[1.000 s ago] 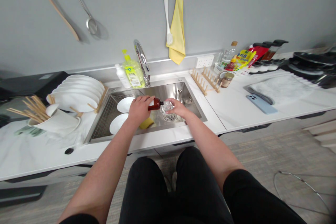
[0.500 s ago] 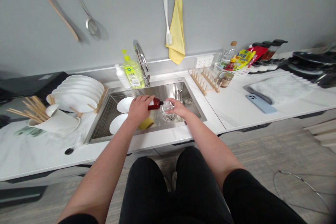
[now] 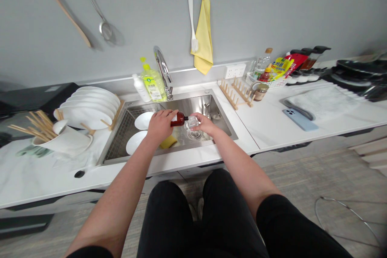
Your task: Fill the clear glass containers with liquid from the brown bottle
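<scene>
The left hand point(image 3: 160, 125) is closed around a brown bottle point(image 3: 179, 119) with a white label point(image 3: 174, 118), holding it nearly level above a stainless steel sink point(image 3: 193, 105). Its neck points at a small clear glass container point(image 3: 192, 122) gripped by the right hand point(image 3: 206, 124). I can't see anything pouring. A yellow sponge point(image 3: 168, 142) lies just below the left hand. The writing on that label and on the lime-green dish soap bottle point(image 3: 153, 85) beside the faucet point(image 3: 163, 68) is too small to read.
</scene>
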